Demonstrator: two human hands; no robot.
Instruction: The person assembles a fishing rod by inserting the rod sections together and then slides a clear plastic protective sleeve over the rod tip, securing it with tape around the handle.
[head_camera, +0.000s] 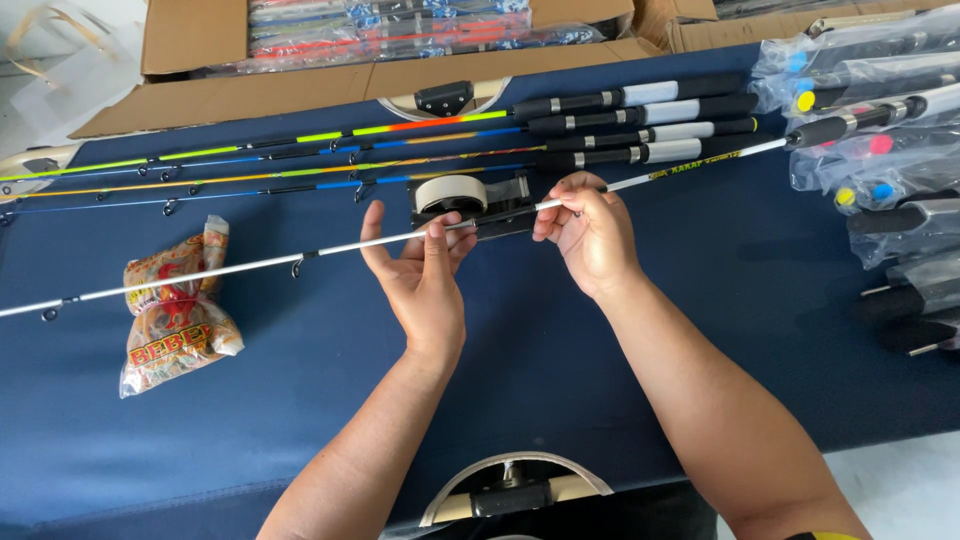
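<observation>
A long white fishing rod with a black grip lies across the blue table, slanting from the left edge up to the right. My left hand is under the rod's middle, palm up, thumb and fingers pinching the shaft. My right hand grips the same shaft a little further right, near its yellow marking. Just behind both hands sits a tape dispenser with a pale roll of tape.
Several coloured rods lie side by side behind the dispenser. A printed plastic bag rests at the left. Bagged rods pile up at the right edge. Open cardboard boxes of packed rods stand at the back.
</observation>
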